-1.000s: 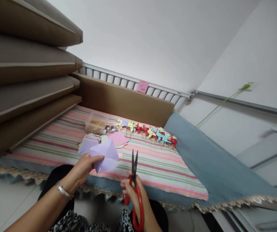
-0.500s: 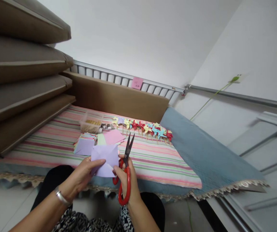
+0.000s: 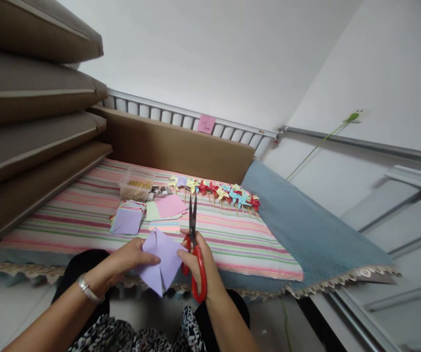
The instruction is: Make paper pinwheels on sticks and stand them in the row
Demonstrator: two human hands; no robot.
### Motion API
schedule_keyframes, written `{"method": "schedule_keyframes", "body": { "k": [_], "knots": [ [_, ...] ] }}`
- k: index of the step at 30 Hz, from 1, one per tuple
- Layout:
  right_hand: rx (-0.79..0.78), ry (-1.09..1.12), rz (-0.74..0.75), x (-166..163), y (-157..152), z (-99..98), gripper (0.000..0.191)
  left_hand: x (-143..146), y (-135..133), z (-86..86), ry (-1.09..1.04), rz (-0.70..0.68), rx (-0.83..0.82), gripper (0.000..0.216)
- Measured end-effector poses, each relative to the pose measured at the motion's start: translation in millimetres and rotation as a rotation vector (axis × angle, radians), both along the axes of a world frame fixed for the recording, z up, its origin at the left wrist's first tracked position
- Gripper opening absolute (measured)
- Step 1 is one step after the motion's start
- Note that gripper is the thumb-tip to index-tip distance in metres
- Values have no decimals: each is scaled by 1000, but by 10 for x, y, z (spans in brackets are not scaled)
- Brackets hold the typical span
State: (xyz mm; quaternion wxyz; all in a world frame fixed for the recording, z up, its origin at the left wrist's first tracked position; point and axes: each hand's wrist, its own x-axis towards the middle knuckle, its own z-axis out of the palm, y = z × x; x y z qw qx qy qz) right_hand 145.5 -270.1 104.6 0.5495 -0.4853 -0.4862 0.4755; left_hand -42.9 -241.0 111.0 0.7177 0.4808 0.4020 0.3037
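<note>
My left hand (image 3: 127, 258) pinches a lilac square of paper (image 3: 162, 261), held corner-down over my lap, with creases and a slit showing in it. My right hand (image 3: 200, 264) grips red-handled scissors (image 3: 194, 254) with the dark blades pointing up and nearly closed; its fingers also touch the paper's right edge. A silver bracelet sits on my left wrist.
On the striped cloth (image 3: 85, 215) lie stacks of coloured paper squares (image 3: 127, 220), a pink sheet (image 3: 169, 205), a clear box of sticks (image 3: 136, 188) and a row of paper pinwheels (image 3: 217, 190). Brown cushions (image 3: 30, 122) are stacked left, a cardboard panel (image 3: 173, 146) stands behind, and a blue blanket (image 3: 305, 230) lies right.
The paper has turned from flat-edged to corner-down and dropped lower. My right hand with the scissors came in from the right to the paper's edge, and the blades have closed up.
</note>
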Motion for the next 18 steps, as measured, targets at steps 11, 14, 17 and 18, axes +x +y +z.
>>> {"method": "schedule_keyframes", "body": {
  "k": [11,14,17,18],
  "knots": [
    [102,409,-245,-276,117,-257,45,217,-125,-354,-664,507,-194,17],
    [105,442,-240,-375,111,-354,46,385,-198,-348,-626,548,-178,20],
    [89,394,-240,-442,82,-416,46,439,-189,-297,-553,565,-138,28],
    [91,364,-245,-451,71,-428,46,427,-173,-287,-530,577,-127,30]
  ]
}}
